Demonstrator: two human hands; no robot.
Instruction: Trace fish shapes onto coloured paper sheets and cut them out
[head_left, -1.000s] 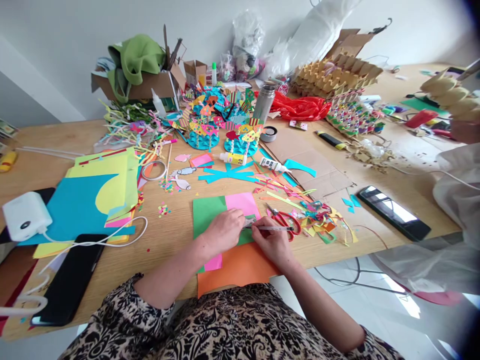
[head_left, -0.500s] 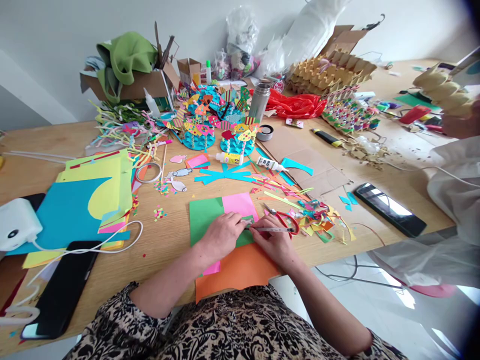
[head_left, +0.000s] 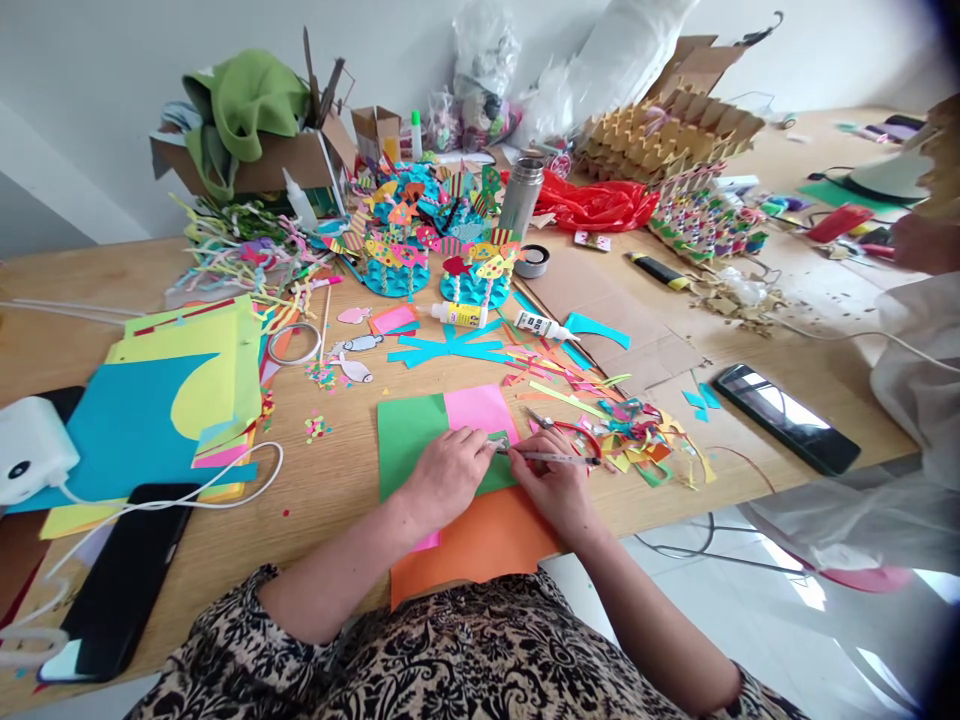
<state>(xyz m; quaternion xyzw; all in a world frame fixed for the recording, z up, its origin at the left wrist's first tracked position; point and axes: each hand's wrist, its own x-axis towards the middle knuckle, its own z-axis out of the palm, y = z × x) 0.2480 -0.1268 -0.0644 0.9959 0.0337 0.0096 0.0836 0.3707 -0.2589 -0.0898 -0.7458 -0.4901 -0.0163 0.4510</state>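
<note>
My right hand (head_left: 553,482) grips a slim grey pen (head_left: 559,458), its tip by the fingertips and its far end pointing right. My left hand (head_left: 451,470) has its fingers bent together, pressing a small pale paper cutout (head_left: 498,446) onto green paper (head_left: 405,440). Its outline is mostly hidden. Pink paper (head_left: 480,408) lies at the green sheet's upper right, and orange paper (head_left: 480,550) is nearest my body. Red-handled scissors (head_left: 586,436) rest beside my right hand, partly covered by it.
Colourful paper scraps (head_left: 641,440) lie to the right, near a phone (head_left: 786,418). Glue bottles (head_left: 459,314), fish-decorated crafts (head_left: 397,265) and a steel flask (head_left: 520,195) stand farther back. At left are stacked paper sheets (head_left: 135,410) and a white cable (head_left: 277,465). Another person's sleeve (head_left: 915,370) shows at right.
The pen has tilted, its far end dropping lower and shifting slightly right. My left hand stays about in place. At far right, the other person's held pale object has moved.
</note>
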